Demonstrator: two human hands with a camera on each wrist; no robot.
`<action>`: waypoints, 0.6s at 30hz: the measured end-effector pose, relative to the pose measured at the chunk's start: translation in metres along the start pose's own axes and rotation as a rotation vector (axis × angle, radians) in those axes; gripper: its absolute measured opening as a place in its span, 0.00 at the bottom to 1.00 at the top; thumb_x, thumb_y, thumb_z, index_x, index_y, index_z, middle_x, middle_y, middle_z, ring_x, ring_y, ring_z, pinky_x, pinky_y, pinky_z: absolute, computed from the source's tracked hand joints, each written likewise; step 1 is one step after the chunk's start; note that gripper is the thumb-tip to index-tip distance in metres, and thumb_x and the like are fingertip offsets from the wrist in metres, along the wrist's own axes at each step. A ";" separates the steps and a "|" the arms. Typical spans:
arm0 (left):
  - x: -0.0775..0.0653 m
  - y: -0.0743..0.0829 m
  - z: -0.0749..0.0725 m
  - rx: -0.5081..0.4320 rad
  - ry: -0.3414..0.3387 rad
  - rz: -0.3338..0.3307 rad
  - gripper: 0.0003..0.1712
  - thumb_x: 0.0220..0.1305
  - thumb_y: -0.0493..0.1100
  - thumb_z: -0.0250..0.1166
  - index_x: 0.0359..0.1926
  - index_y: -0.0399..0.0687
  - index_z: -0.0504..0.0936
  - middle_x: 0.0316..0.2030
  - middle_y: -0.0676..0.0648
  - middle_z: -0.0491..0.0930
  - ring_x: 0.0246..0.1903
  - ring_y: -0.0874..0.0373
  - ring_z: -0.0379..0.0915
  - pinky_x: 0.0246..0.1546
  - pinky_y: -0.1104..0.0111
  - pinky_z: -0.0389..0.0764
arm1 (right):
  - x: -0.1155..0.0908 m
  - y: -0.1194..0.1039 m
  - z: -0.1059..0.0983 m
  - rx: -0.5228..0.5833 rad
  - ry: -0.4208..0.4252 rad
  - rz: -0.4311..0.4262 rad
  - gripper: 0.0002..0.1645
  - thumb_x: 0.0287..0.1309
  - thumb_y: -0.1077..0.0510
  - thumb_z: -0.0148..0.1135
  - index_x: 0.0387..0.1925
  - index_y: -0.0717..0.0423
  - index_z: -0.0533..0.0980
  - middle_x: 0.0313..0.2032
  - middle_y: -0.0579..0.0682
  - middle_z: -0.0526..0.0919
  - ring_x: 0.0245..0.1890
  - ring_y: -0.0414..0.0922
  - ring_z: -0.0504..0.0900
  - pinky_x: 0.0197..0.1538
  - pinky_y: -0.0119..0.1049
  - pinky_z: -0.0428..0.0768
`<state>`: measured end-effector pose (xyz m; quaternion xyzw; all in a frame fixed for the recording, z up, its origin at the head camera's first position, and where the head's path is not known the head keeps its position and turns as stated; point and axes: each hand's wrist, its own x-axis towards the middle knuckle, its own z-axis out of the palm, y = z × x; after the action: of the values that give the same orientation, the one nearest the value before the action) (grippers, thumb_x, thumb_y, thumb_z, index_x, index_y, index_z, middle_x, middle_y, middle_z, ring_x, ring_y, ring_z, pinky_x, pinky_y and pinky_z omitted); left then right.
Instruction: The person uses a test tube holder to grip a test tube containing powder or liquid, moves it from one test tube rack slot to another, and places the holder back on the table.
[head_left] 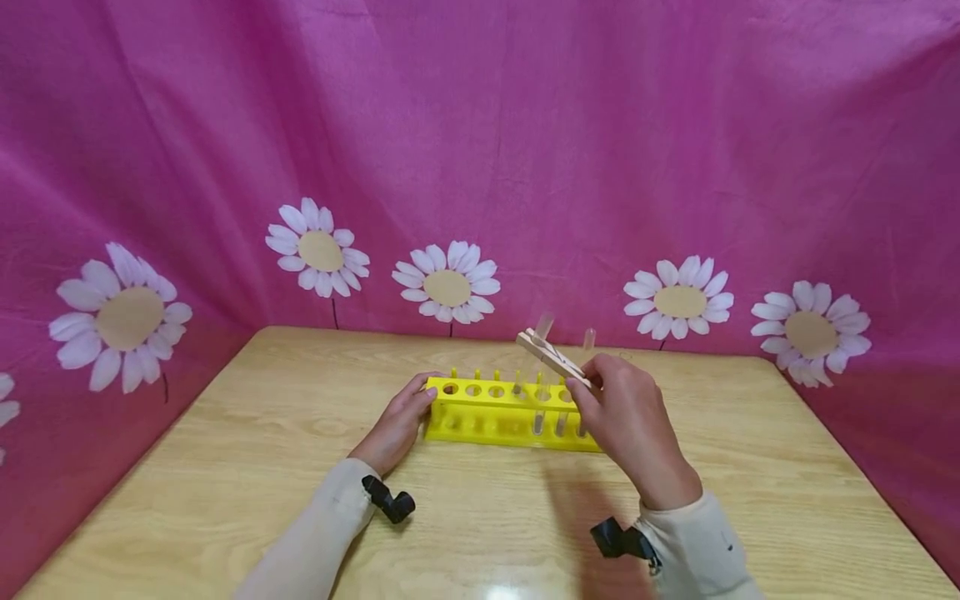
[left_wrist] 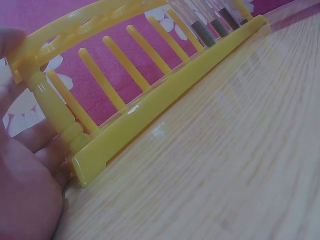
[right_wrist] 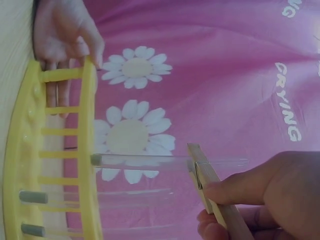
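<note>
A yellow test tube rack (head_left: 472,404) stands on the table, and my left hand (head_left: 397,429) grips its left end. In the left wrist view, fingers pass behind the end post (left_wrist: 50,105). My right hand (head_left: 633,417) pinches a wooden test tube clamp (head_left: 551,357) above the rack's right half. The clamp's jaws are around the upper part of a clear test tube (right_wrist: 140,162) with grey matter at its bottom. That bottom is right at the rack's top plate (right_wrist: 89,125) in the right wrist view. Several other test tubes (left_wrist: 202,34) with grey bottoms stand in the right-hand holes.
The light wood table (head_left: 300,400) reaches a pink cloth (head_left: 487,125) printed with white daisies, which hangs behind and at both sides. Upright yellow pegs (left_wrist: 100,77) rise from the rack's base. Black wrist cameras (head_left: 390,500) sit on both sleeves.
</note>
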<state>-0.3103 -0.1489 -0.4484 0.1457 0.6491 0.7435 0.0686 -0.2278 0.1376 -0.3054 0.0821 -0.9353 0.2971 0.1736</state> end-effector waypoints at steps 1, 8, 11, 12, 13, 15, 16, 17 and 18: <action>0.000 0.000 0.000 0.000 0.000 0.002 0.28 0.71 0.54 0.53 0.64 0.44 0.65 0.66 0.42 0.60 0.69 0.52 0.46 0.69 0.53 0.43 | 0.000 -0.001 -0.001 0.003 -0.001 0.001 0.09 0.59 0.57 0.65 0.36 0.59 0.78 0.29 0.51 0.78 0.25 0.46 0.72 0.26 0.34 0.75; -0.001 0.002 -0.001 0.009 -0.005 -0.004 0.29 0.70 0.55 0.54 0.65 0.45 0.66 0.65 0.44 0.62 0.70 0.53 0.45 0.70 0.54 0.42 | 0.004 -0.008 0.003 0.030 0.001 -0.026 0.09 0.59 0.57 0.66 0.36 0.60 0.79 0.28 0.51 0.77 0.26 0.47 0.71 0.26 0.35 0.73; -0.002 0.003 -0.001 0.005 -0.005 -0.004 0.29 0.71 0.54 0.54 0.65 0.43 0.65 0.65 0.43 0.62 0.70 0.53 0.46 0.70 0.54 0.43 | 0.005 -0.011 0.006 0.031 -0.008 -0.023 0.09 0.59 0.57 0.66 0.36 0.59 0.79 0.29 0.51 0.78 0.27 0.47 0.72 0.27 0.35 0.74; -0.001 0.003 -0.001 0.002 -0.003 -0.005 0.29 0.71 0.54 0.54 0.65 0.43 0.65 0.65 0.43 0.62 0.69 0.53 0.46 0.69 0.55 0.43 | 0.006 -0.012 0.006 0.031 -0.009 -0.022 0.09 0.59 0.57 0.66 0.36 0.59 0.80 0.29 0.51 0.78 0.27 0.47 0.73 0.27 0.35 0.74; -0.001 0.003 0.000 -0.002 -0.003 -0.003 0.28 0.71 0.53 0.54 0.65 0.43 0.65 0.65 0.43 0.62 0.69 0.53 0.47 0.69 0.55 0.43 | 0.006 -0.013 0.007 0.031 -0.011 -0.020 0.09 0.59 0.57 0.66 0.36 0.59 0.80 0.29 0.51 0.79 0.27 0.47 0.73 0.27 0.35 0.74; -0.001 0.003 0.000 -0.010 -0.003 -0.001 0.28 0.72 0.52 0.53 0.65 0.41 0.65 0.64 0.43 0.63 0.69 0.53 0.47 0.69 0.55 0.44 | 0.008 -0.014 0.008 0.030 -0.011 -0.023 0.09 0.59 0.57 0.66 0.35 0.59 0.80 0.29 0.51 0.79 0.26 0.47 0.73 0.26 0.35 0.74; -0.001 0.003 0.000 -0.014 -0.004 -0.001 0.28 0.72 0.52 0.53 0.65 0.41 0.64 0.64 0.43 0.63 0.69 0.53 0.48 0.69 0.55 0.44 | 0.008 -0.015 0.009 0.029 -0.013 -0.024 0.09 0.59 0.57 0.66 0.35 0.59 0.80 0.29 0.51 0.79 0.26 0.47 0.73 0.26 0.35 0.74; 0.000 0.003 0.000 -0.015 -0.004 0.001 0.27 0.72 0.51 0.52 0.65 0.41 0.64 0.64 0.43 0.63 0.69 0.53 0.48 0.69 0.55 0.44 | 0.009 -0.016 0.010 0.028 -0.013 -0.029 0.09 0.59 0.57 0.66 0.35 0.59 0.80 0.28 0.51 0.79 0.25 0.46 0.72 0.26 0.35 0.73; 0.000 0.003 0.000 -0.017 -0.003 0.005 0.27 0.73 0.51 0.52 0.64 0.41 0.64 0.63 0.44 0.64 0.68 0.53 0.48 0.68 0.55 0.44 | 0.011 -0.016 0.011 0.025 -0.014 -0.036 0.08 0.59 0.57 0.66 0.35 0.59 0.80 0.27 0.50 0.79 0.25 0.46 0.72 0.26 0.36 0.72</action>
<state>-0.3100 -0.1491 -0.4456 0.1479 0.6421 0.7490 0.0692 -0.2363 0.1174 -0.3012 0.1030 -0.9312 0.3050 0.1711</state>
